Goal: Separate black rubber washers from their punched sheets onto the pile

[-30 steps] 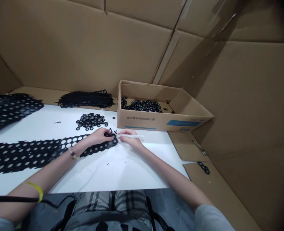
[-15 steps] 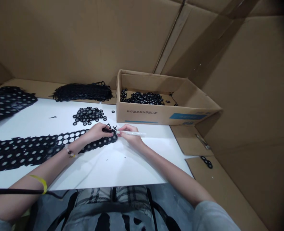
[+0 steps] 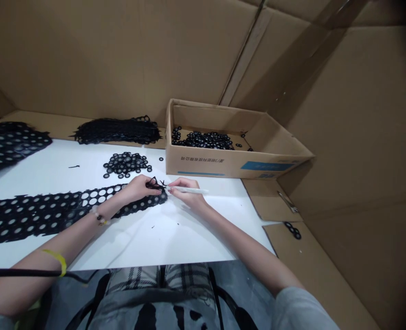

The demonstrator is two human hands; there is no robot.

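Left hand (image 3: 138,189) presses its grip together on the perforated black rubber sheet (image 3: 45,215); right hand (image 3: 185,195) pinches a white stylus (image 3: 194,190) just beside it.

Bright, even light, seemingly from above, makes the white tabletop (image 3: 175,243) look pale and faintly glaring. A soft diagonal shadow crosses the cardboard wall (image 3: 357,123) at upper right, and the frame's right edge darkens to near black. Wide-angle distortion bows the outer edges, and the black perforated sheet (image 3: 10,146) at upper left looks slightly blurred.
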